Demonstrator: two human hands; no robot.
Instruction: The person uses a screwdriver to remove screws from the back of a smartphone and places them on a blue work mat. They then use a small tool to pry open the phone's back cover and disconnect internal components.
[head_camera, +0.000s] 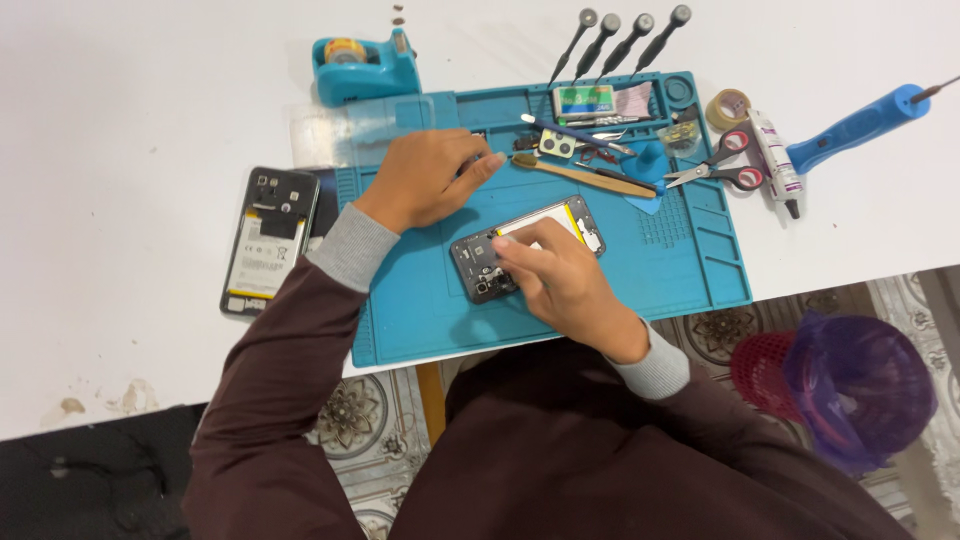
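An opened phone (530, 240) lies tilted on a blue work mat (690, 260), its yellow-edged battery showing. My right hand (565, 285) rests on the phone's near end and grips it with the fingertips. My left hand (430, 178) reaches to the mat's upper part, fingers pinched near the bristle end of a wooden-handled brush (585, 177); whether it holds a small item there I cannot tell.
A second opened phone (268, 238) lies left of the mat. A teal tape dispenser (362, 65), several screwdrivers (620, 40), scissors (725, 170), a glue tube (775, 155), a tape roll (727, 106) and a blue-handled tool (860, 125) sit behind. A purple bin (860, 385) stands right.
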